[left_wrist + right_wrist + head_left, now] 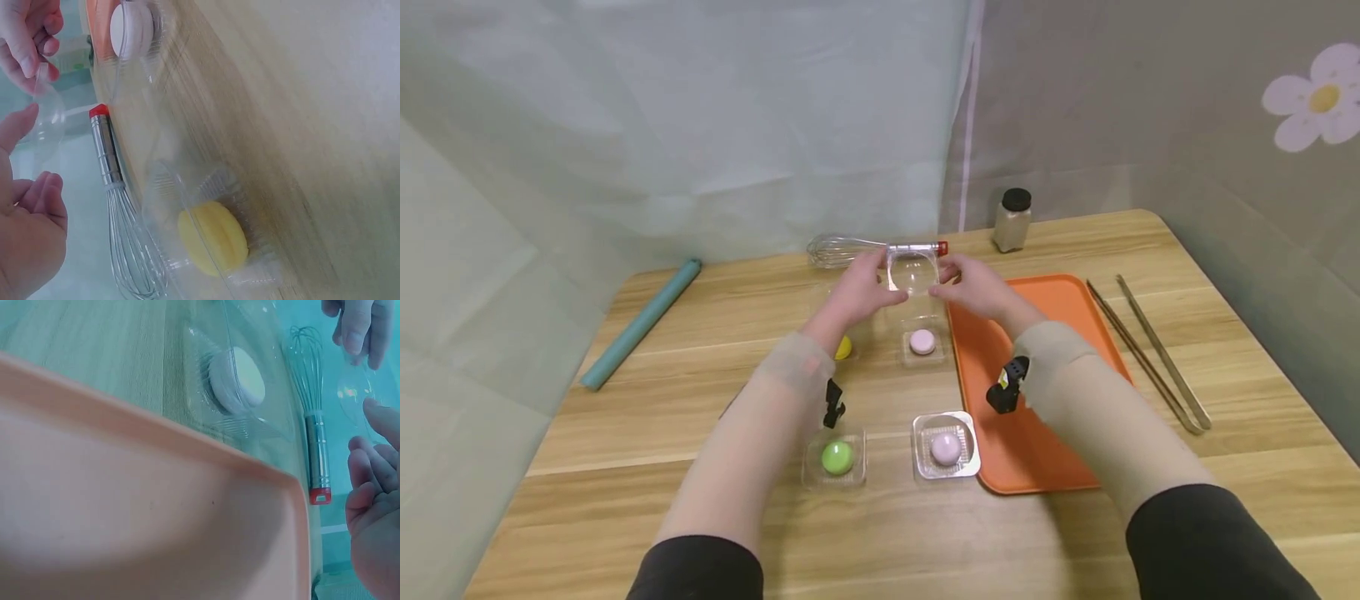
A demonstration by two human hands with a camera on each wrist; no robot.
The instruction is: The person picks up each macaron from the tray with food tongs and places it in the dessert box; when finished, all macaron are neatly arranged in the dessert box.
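Both hands hold a clear plastic lid (pixel 913 273) up off the table. My left hand (pixel 859 290) grips its left edge between thumb and fingers. On the opposite edge, the thumb and fingers of my right hand (pixel 976 287) pinch it. Just below sits a clear container with a pink macaron (pixel 922 341). A yellow macaron (pixel 212 239) lies in another clear container, partly hidden by the left arm in the head view. Nearer the body are a green macaron (pixel 837 457) and a lilac macaron (pixel 946 448), each in a clear container.
An orange tray (pixel 1037 450) lies under the right forearm, with metal tongs (pixel 1150 358) to its right. Behind the hands lies a whisk (pixel 842 250); a black-capped jar (pixel 1012 221) stands at the back. A teal roll (pixel 643 323) is at the left.
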